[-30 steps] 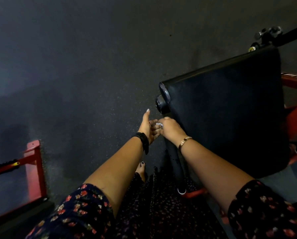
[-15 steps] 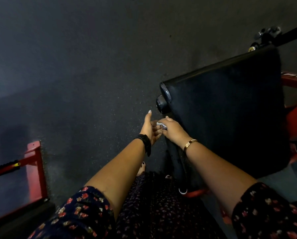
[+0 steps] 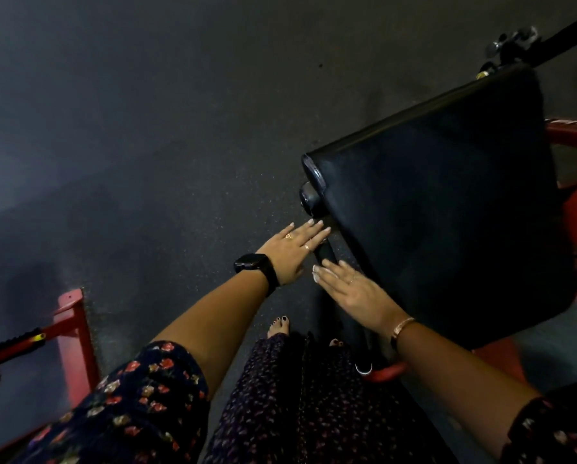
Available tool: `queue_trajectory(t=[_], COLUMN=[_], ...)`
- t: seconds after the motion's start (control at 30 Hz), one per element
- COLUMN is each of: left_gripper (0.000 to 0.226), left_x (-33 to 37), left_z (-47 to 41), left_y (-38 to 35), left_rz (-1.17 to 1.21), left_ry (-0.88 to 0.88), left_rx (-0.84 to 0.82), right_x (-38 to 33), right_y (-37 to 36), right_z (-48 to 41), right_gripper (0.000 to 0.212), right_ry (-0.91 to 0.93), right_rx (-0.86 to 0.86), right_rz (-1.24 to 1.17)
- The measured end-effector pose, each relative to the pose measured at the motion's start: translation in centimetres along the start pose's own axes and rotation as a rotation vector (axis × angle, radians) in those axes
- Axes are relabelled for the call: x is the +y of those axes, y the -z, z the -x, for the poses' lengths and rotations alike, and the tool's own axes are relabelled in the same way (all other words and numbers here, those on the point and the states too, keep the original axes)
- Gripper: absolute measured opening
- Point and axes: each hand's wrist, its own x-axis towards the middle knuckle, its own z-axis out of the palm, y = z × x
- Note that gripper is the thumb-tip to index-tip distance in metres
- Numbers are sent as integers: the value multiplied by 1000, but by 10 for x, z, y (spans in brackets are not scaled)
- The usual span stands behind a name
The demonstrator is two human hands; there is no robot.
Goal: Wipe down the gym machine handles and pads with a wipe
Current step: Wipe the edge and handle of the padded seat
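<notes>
Both hands have spread flat since a moment ago: left hand [image 3: 295, 251] and right hand [image 3: 350, 289] lie open-fingered on the black handle [image 3: 323, 252] beside the pad [image 3: 441, 209]. No wipe shows now. Handle looks rigid, pad soft-skinned; wrap around the bar.

Both hands lay flat, fingers extended: left hand [image 3: 295, 249] and right hand [image 3: 354, 289] beside a black bar [image 3: 325, 251] under the black pad [image 3: 447, 202], above dark floor [image 3: 146, 128].
</notes>
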Motion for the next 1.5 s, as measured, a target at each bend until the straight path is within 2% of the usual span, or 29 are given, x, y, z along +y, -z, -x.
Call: queue_trajectory(t=[0.1,0.23,0.33,0.43,0.53,0.7,0.8,0.9,1.0,1.13,1.33,1.5], left_gripper=[91,89,89,90,87,76,72,77,82,88,90,84], left_x=[0,9,17,24,29,34,35,35,37,39,41,39], left_z=[1,0,4,6,6,6,5,6,7,6,5,6], left_y=[0,4,7,9,10,11,10,7,6,8,9,3], left_rz=[-105,-145,-130,-169,-272,-309,-285,-229,-199,-188,-221,-237], left_ry=[14,145,167,133,86,95,102,116,131,161,183,170], left_rx=[-21,-38,-50,-61,-85,-85,-113,-77,-58,-103,-147,-134], right_x=[27,37,13,-24,-33,12,19,-3,-37,-67,-34,-21], right_y=[17,25,11,-3,0,28,34,14,-7,-9,21,15], right_z=[-20,-32,-4,45,61,7,-9,4,42,76,13,-29], right_gripper=[46,50,59,66,61,51,52,57,62,60,55,54], right_ry=[-53,-94,-113,-67,-55,-214,-244,-236,-305,-326,-434,-422], right_rx=[56,62,60,-14,-33,156,194,175,175,103,316,257], right_rz=[32,26,9,-4,-28,-19,-63,-115,-192,-230,-212,-149])
